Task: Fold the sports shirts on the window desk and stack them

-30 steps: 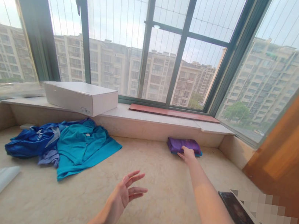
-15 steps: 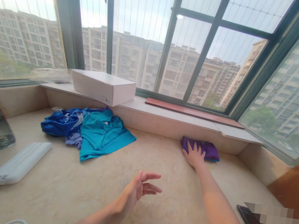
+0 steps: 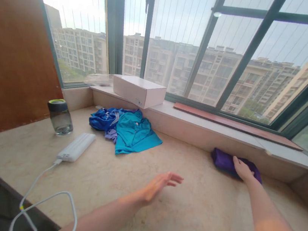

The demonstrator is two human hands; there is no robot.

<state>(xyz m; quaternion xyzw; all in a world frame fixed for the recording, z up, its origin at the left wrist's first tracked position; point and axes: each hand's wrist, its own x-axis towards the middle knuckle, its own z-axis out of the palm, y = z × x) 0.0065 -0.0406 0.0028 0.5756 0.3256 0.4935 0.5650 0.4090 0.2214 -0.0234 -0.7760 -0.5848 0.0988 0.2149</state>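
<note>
At the right, a purple folded garment (image 3: 223, 162) lies on the stone counter against the low ledge. My right hand (image 3: 243, 170) is closed on its right part, with one digit laid over the top and the other fingers hidden. My left hand (image 3: 161, 185) hovers above the middle of the counter. Its fingers are stretched out and it holds nothing. Farther back and to the left of that hand lies a teal shirt (image 3: 132, 133), spread loosely. A crumpled blue shiny garment (image 3: 103, 118) sits beside it, with a lilac cloth (image 3: 111, 135) partly showing underneath.
A white box (image 3: 137, 91) and a reddish board (image 3: 235, 126) rest on the window ledge. To the left stand a dark-lidded bottle (image 3: 61, 117) and a white power bank (image 3: 77, 147). Its white cable (image 3: 37, 183) loops over the counter's near edge, across my left forearm.
The view has turned left, so everything appears farther right. My right hand has gone from lying spread on the purple garment to holding its right part. My left hand's fingers are closer together.
</note>
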